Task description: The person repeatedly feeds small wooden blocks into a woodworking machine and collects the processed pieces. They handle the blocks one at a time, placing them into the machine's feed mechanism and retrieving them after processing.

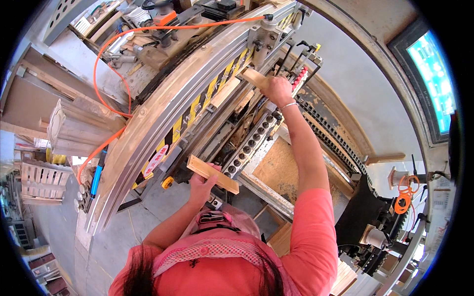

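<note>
The left hand (201,183) grips a short wooden slat (212,173), fingers wrapped around its near end, close to the person's chest. The right hand (278,91), arm stretched out, closes on a second slat (255,78) up at the machine (163,106), beside the yellow-and-black striped rail (197,106) and an orange hose (106,47).

A single wide fisheye view sits on the person's head, looking steeply down past the pink cap (217,241) at six o'clock. It faces the long grey woodworking machine with its yellow-and-black striped rail (207,93), running from seven towards one o'clock. Both arms show at close range; straight edges bow towards the dark circular rim.
</note>
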